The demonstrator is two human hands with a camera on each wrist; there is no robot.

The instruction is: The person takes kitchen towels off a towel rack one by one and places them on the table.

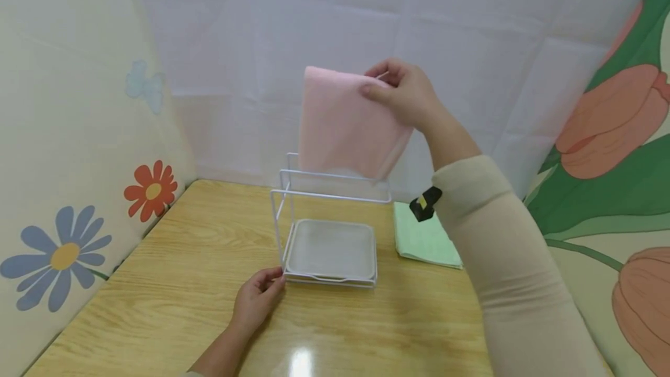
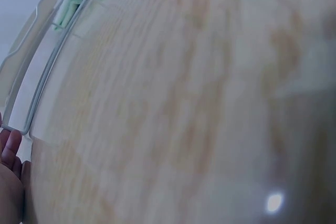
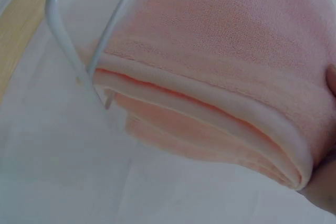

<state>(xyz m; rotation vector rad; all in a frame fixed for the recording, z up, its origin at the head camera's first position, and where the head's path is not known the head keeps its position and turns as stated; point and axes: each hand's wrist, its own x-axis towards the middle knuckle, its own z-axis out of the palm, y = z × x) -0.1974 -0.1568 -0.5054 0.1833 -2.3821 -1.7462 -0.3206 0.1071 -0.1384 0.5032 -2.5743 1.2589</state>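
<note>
In the head view, my right hand (image 1: pixel 405 92) pinches a folded pink towel (image 1: pixel 345 121) by its upper right edge. The towel hangs above a white wire rack (image 1: pixel 335 195), its lower edge close to the back bars. The right wrist view shows the towel's layered folds (image 3: pixel 210 106) beside the wire bars (image 3: pixel 65 40); whether they touch is unclear. Down on the table, my left hand (image 1: pixel 256 301) holds the rack's front left bottom corner, and its fingers (image 2: pixel 11 148) show at that corner in the left wrist view. A pale tray (image 1: pixel 332 249) fills the rack's base.
A folded light green towel (image 1: pixel 424 237) lies to the right of the rack, partly behind my right sleeve. The wood-grain table (image 1: pixel 209 231) meets a white cloth backdrop (image 1: pixel 220 45) behind. Flower-printed panels (image 1: pixel 63 132) stand at both sides.
</note>
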